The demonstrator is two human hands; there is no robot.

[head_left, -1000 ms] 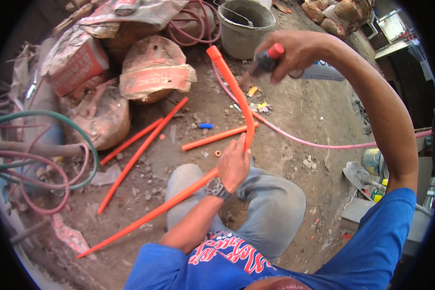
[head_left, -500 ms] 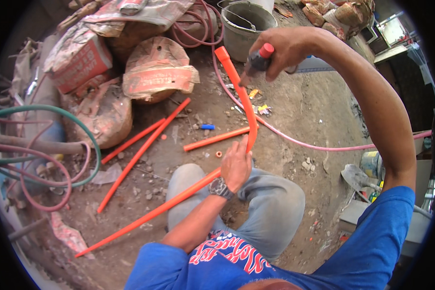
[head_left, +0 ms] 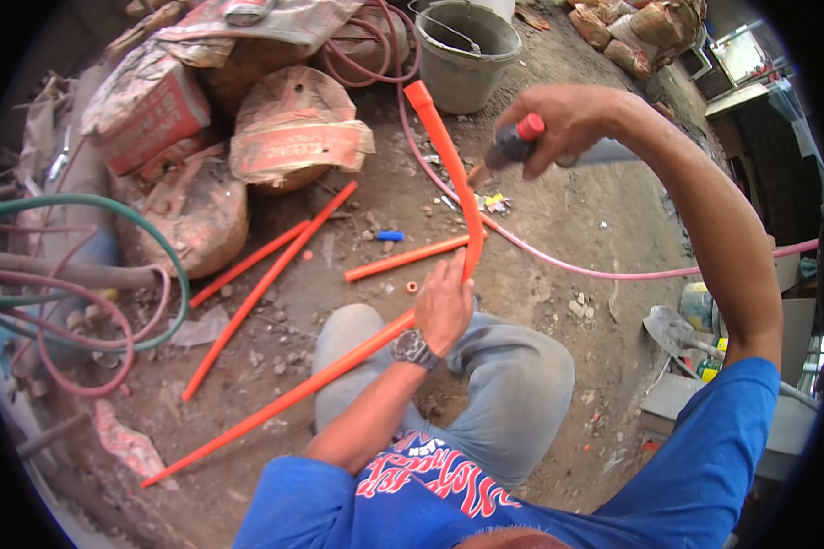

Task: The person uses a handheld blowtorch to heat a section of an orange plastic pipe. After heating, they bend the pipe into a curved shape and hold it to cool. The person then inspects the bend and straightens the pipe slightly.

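Note:
A long orange plastic pipe [head_left: 275, 409] runs from the lower left across my leg, bends near the middle, and rises to a flared far end. Around it, just below the bend, my left hand [head_left: 444, 309] is closed. My right hand [head_left: 563, 121] grips a gas torch [head_left: 513, 145] with a red knob, a dark body and a grey canister. Its copper-coloured nozzle points at the pipe's upper stretch, close beside it; I cannot tell whether they touch. No flame can be made out.
More orange pipes [head_left: 265, 285] and a shorter one [head_left: 403, 259] lie on the dirt floor, near a small blue piece [head_left: 390, 236]. Worn sacks [head_left: 298, 137], a grey bucket [head_left: 467, 73] and a pink hose [head_left: 577, 269] lie beyond. A shovel [head_left: 673, 331] is at right.
My right hand and the torch have moved toward me and slightly right, bringing the nozzle lower along the pipe. My left hand keeps its grip on the pipe.

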